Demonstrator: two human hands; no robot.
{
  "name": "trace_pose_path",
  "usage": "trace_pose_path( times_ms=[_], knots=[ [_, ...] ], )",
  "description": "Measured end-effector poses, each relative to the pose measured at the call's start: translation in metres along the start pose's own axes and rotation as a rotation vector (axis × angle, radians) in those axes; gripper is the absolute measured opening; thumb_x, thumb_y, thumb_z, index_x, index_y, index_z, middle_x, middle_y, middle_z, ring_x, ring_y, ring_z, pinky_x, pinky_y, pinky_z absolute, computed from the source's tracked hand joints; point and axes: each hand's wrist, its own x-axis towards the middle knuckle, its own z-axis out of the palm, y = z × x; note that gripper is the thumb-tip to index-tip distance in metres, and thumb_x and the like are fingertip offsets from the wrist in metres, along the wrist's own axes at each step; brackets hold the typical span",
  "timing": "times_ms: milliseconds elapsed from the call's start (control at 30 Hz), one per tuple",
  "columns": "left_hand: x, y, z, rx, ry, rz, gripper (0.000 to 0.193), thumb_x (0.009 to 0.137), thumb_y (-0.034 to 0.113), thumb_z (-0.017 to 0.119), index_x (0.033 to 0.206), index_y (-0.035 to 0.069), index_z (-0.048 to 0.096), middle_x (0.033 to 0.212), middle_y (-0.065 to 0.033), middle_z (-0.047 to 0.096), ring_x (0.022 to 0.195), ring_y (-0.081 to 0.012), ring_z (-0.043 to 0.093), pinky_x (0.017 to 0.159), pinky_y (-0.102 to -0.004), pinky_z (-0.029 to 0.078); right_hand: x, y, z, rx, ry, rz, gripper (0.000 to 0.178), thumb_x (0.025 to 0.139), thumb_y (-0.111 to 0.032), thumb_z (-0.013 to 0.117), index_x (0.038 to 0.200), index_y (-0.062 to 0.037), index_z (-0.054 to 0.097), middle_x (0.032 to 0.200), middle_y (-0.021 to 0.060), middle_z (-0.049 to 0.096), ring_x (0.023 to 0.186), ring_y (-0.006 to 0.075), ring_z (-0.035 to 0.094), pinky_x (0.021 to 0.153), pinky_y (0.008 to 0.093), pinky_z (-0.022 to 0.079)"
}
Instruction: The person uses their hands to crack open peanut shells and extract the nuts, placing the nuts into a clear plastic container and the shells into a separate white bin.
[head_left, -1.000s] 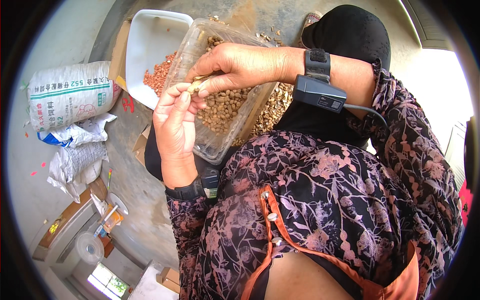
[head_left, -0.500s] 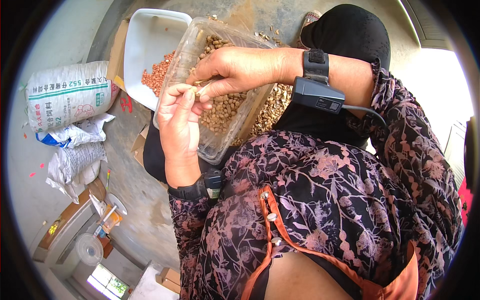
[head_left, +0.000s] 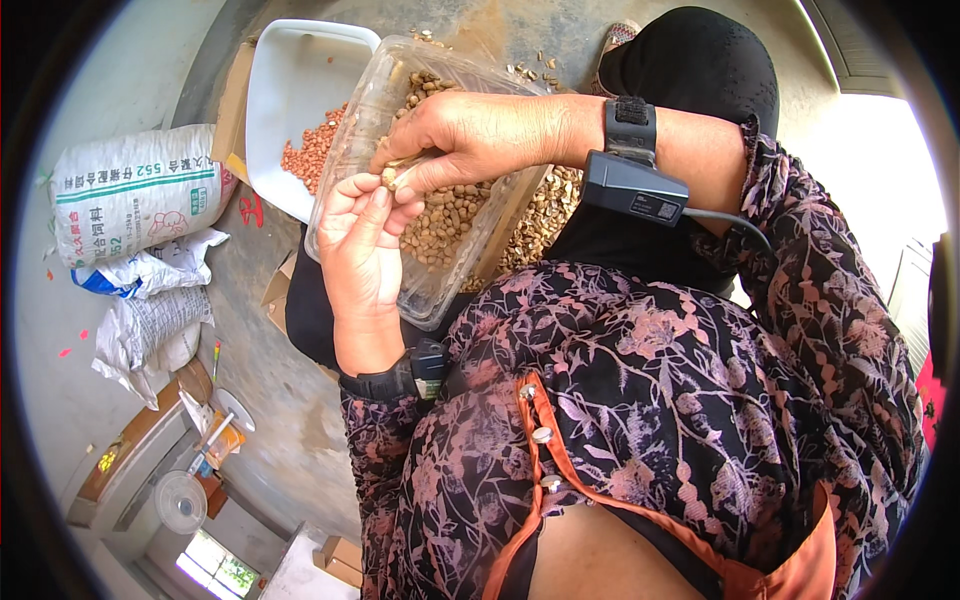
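My left hand (head_left: pixel 365 235) pinches an unshelled peanut (head_left: pixel 389 178) between thumb and fingertips. My right hand (head_left: pixel 450 135) reaches across from the right, its closed fingers against the same peanut. Something thin and pale shows between the right thumb and fingers, too covered to name. Both hands are above a clear plastic bin (head_left: pixel 428 312) holding many unshelled peanuts (head_left: pixel 450 215). Past the bin's left side, a white tub (head_left: pixel 290 75) contains reddish shelled peanut kernels (head_left: pixel 315 150).
Broken shells (head_left: pixel 545 215) lie heaped beside the bin, near my dark-clothed leg (head_left: pixel 690 70). A cardboard box (head_left: pixel 233 120) stands behind the tub. Stuffed sacks (head_left: pixel 135 195) lean along the left wall. A clear round lid or dish (head_left: pixel 181 501) is at lower left.
The peanut in my left fingertips has turned and shows more fully between the hands. Both hands have shifted only slightly and stay together over the bin.
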Motion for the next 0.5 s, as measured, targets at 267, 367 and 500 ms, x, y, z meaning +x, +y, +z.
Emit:
trace_pose_path(
  times_ms=[267,367,500],
  knots=[
    [0.0,-0.007,-0.001,-0.061,-0.028,0.014,0.013,0.091,0.005,0.058,0.104,0.001,0.057,0.094,-0.0119,0.065,0.082,-0.0202,0.065,0.074,-0.0312,0.057,-0.001,0.002,-0.001,0.04,-0.001,-0.008,0.04,0.087,-0.03,0.066,0.113,0.0005,0.061,0.092,0.0165,0.067,0.085,0.0271,0.065,0.074,0.0357,0.05],
    [0.004,-0.006,0.005,-0.025,-0.019,0.001,0.008,0.091,0.001,0.056,0.1,0.001,0.056,0.09,-0.011,0.065,0.076,-0.0189,0.065,0.072,-0.0321,0.056,-0.004,0.001,-0.003,0.08,-0.014,0.039,0.04,0.088,-0.031,0.066,0.113,0.0004,0.061,0.091,0.0163,0.067,0.083,0.0242,0.065,0.073,0.0341,0.051],
    [0.005,-0.007,0.003,0.024,-0.019,0.035,0.01,0.091,0.003,0.057,0.1,0.003,0.052,0.089,-0.0104,0.064,0.077,-0.019,0.064,0.072,-0.0311,0.056,-0.003,0.001,-0.001,0.053,0.001,0.026,0.038,0.088,-0.029,0.066,0.112,0.0001,0.062,0.089,0.0166,0.067,0.081,0.0236,0.065,0.071,0.0336,0.051]
  ],
)
